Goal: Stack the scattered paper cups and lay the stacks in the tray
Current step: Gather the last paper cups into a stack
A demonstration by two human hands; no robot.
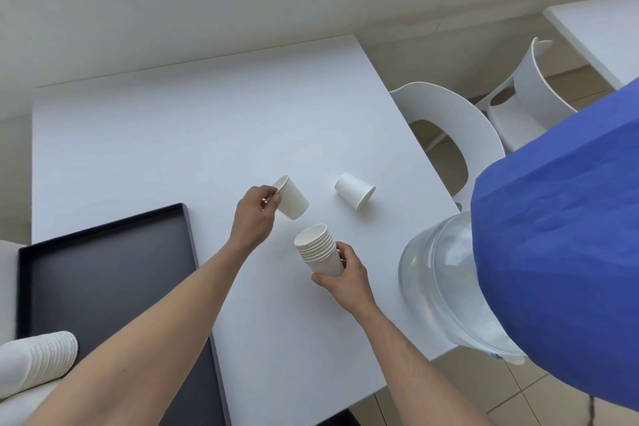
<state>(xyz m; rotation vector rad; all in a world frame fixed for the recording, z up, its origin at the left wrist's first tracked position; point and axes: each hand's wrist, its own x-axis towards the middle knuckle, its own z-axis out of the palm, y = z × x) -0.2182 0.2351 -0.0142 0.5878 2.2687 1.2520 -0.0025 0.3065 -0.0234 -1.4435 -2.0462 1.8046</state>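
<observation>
Left hand point(255, 214) pinches a single paper cup point(291, 197) by its rim; right hand point(345, 275) grips the nested stack point(318, 249) just below it; thin, light, crushable walls likely want gentle hold.

Held stack point(320, 249): white paper cups, nested, tilted, mouth toward 11 o'clock. Single cup point(291, 197): tilted, at stack's 11 o'clock. Loose cup point(355, 191): on its side, at 1 o'clock. Black tray point(103, 273): at 9 o'clock, long stack point(38, 361) lying in it.

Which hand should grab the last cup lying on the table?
Probably the left hand, once it drops its single cup into the stack. The right hand is busy gripping that stack, though the lying cup sits on its side.
</observation>
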